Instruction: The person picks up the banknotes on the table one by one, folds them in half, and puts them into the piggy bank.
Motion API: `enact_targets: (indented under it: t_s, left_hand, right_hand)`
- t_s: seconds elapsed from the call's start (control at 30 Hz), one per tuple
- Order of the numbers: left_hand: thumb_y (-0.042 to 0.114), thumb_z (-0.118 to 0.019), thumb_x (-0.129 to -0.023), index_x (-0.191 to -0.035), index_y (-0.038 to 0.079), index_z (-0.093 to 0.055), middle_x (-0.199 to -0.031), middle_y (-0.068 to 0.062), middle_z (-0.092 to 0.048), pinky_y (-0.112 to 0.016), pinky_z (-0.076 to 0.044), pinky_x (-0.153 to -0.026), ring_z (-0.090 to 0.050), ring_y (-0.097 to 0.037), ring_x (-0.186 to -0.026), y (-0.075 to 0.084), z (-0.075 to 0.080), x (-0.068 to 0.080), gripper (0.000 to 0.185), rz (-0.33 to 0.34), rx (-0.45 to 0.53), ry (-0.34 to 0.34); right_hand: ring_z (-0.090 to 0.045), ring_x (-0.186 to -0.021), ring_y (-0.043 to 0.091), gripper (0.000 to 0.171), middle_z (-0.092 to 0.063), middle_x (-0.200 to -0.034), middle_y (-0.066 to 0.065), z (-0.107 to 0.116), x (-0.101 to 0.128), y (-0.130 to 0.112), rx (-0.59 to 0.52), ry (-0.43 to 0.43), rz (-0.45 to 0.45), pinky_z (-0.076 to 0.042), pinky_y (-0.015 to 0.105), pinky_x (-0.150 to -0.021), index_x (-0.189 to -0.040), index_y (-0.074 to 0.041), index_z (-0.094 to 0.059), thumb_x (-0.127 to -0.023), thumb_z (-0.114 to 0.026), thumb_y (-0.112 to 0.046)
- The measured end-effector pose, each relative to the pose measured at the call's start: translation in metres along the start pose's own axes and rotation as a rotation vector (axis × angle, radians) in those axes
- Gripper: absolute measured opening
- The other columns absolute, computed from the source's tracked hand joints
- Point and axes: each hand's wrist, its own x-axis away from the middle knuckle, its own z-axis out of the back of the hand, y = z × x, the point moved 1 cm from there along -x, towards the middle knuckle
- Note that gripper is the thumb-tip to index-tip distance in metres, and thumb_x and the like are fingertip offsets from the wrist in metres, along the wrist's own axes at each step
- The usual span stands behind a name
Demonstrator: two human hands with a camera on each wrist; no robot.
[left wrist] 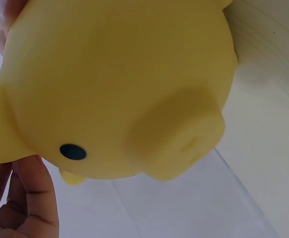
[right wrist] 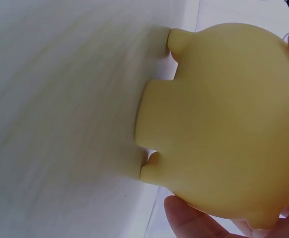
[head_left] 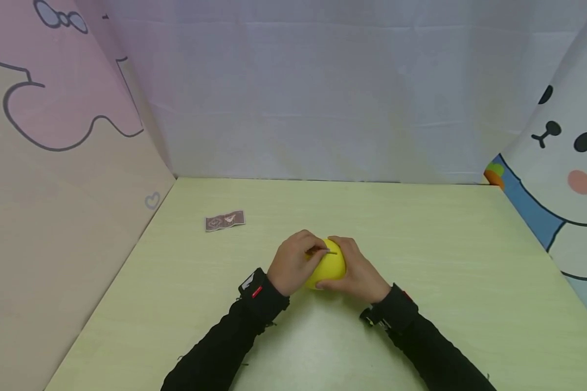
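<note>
A yellow pig-shaped piggy bank (head_left: 329, 272) stands on the pale table in front of the person. My right hand (head_left: 359, 276) grips it from the right, thumb on the near side and fingers on the far side. At the dark slot (head_left: 332, 253) on its top, my left hand (head_left: 294, 264) pinches a small thin greyish piece, mostly hidden by thumb and fingers. The left wrist view shows the bank's snout (left wrist: 184, 136) and black eye (left wrist: 73, 151), with curled fingers (left wrist: 35, 198) beside an ear. Short feet (right wrist: 179, 42) meet the tabletop in the right wrist view.
A small brownish printed banknote (head_left: 225, 220) lies flat on the table, farther back and to the left. Behind the table hangs a white curtain (head_left: 323, 98). Cartoon-printed sheets (head_left: 58, 190) line the sides. Dark bands (head_left: 264, 296) sit on both wrists.
</note>
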Motion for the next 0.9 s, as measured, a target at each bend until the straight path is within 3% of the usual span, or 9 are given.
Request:
enact_targets:
  t_s: [0.9]
  left_hand:
    - [0.008, -0.075, -0.086, -0.09, 0.005, -0.076, -0.092, -0.006, -0.064, -0.028, -0.053, -0.076, -0.057, -0.02, -0.083, -0.0023, -0.0057, 0.0054, 0.005, -0.099, -0.13, 0.025]
  right_hand:
    - [-0.049, -0.105, 0.022, 0.091, -0.041, -0.134, 0.014, -0.0016, 0.0, 0.0026, 0.019, 0.003, -0.006, -0.052, 0.034, -0.084, -0.142, -0.006, -0.035, -0.072, -0.088, -0.029]
